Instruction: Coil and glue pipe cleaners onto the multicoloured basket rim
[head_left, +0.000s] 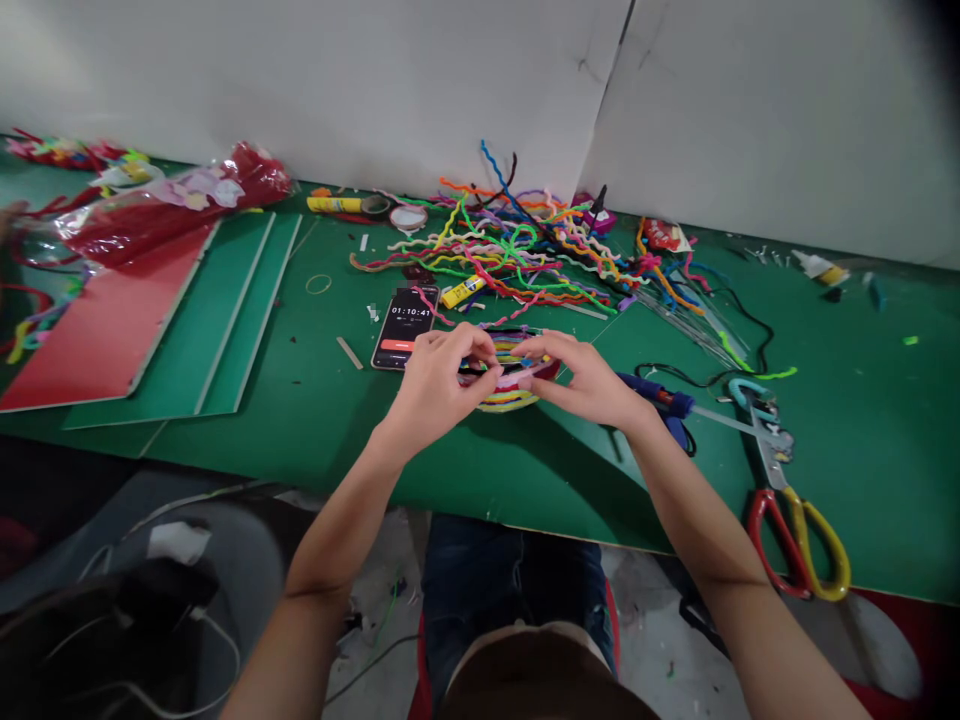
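Note:
A small round bowl-like piece made of striped, coloured pipe cleaners sits on the green table in front of me. My left hand pinches its rim from the left, thumb and fingers closed together. From the right, my right hand grips the same rim between thumb and fingers. My fingers cover much of the piece's upper edge. Just beyond it lies a tangled heap of loose pipe cleaners. A phone showing a running timer lies beside my left hand.
Right of my right hand lies a blue glue gun. Scissors with red and yellow handles overhang the front edge near teal-handled scissors. Red and green boards are at left under a plastic bag. A white wall panel stands behind.

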